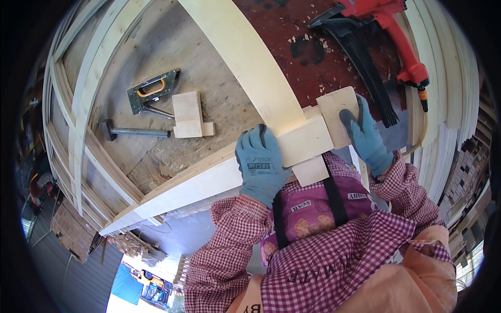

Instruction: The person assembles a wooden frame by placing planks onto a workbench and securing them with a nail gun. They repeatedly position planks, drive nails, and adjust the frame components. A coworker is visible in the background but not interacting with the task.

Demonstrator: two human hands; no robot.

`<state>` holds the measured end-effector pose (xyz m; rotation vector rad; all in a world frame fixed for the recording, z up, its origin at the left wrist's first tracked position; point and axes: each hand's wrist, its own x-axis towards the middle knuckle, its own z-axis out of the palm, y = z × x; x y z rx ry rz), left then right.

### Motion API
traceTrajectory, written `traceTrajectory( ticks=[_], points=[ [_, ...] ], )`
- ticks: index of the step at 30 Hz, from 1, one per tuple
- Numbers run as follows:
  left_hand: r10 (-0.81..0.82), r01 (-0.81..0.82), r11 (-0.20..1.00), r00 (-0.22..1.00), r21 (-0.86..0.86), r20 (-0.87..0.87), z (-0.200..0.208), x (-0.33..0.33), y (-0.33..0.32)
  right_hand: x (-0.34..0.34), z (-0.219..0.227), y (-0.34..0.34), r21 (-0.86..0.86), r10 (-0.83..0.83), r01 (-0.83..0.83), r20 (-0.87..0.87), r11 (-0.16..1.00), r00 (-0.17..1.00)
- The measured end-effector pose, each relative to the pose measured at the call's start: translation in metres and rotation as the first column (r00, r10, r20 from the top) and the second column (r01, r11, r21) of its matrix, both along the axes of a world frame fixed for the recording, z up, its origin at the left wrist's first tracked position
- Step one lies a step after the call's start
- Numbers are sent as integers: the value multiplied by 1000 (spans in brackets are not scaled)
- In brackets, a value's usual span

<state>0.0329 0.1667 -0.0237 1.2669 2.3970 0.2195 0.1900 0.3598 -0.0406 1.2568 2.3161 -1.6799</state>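
Note:
My left hand [262, 166], in a blue and grey work glove, is wrapped over the near wooden rail [193, 183] of a frame, beside a short pale wood block [305, 140]. That block lies along the rail where a wide plank [245, 57] meets it. My right hand [368, 134], gloved alike, grips a flat rectangular wood piece [339, 116] by its right edge, thumb on its face. This piece stands against the right end of the joint. Another small wood piece [311, 171] juts out below the block toward my body.
A red nail gun [389, 26] with a black magazine and air hose rests at upper right. On the worktop at left lie a staple gun [152, 91], a hammer [135, 130] and stacked wood blocks [189, 115]. Curved wooden strips [83, 104] stand far left; long boards [449, 78] line the right.

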Motion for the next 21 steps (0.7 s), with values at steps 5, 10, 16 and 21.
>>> traceTrajectory(
  ticks=[5, 10, 16, 21],
  points=[
    [-6, 6, 1000, 1000, 18, 2, -1, -1, 0, 5, -7, 3, 48, 57, -52, -122, 998, 991],
    [-4, 4, 1000, 1000, 8, 27, 0, -2, -1, 8, -10, 2, 53, 66, -61, -96, 997, 993],
    [-11, 10, 1000, 1000, 10, 27, 1, -2, 0, 2, -2, 3, 29, 85, -84, -47, 996, 995],
    [3, -4, 1000, 999, 10, 35, 3, 0, 1, 3, -2, 2, 36, 83, -80, -75, 996, 994]
  ],
)
